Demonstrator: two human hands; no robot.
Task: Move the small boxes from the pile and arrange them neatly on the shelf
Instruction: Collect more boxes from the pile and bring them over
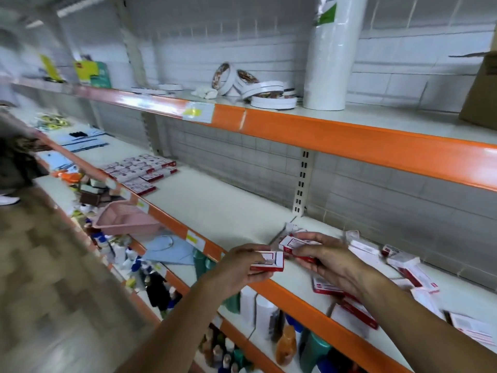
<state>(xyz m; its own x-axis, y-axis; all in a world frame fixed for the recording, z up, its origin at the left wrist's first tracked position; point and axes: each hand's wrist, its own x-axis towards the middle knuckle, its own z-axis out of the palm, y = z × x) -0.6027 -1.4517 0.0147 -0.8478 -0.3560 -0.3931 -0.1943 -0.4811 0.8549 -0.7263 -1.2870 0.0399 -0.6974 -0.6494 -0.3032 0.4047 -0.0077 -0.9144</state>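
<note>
My left hand [239,265] grips a small red-and-white box [270,261] over the front edge of the middle shelf [215,205]. Just to its right, my right hand [325,258] pinches another red-and-white box [291,244] above the shelf. A loose pile of the same small boxes [403,267] lies scattered on the shelf at the right, partly hidden by my right forearm. Farther left on the same shelf, several boxes [141,169] sit arranged flat in neat rows.
The shelf's orange front lip [301,294] runs diagonally below my hands. A pink basket [126,218] and bottles [286,343] crowd the lower shelf. Tape rolls [265,94], a tall white roll [332,55] and a cardboard box [481,92] stand on the upper shelf.
</note>
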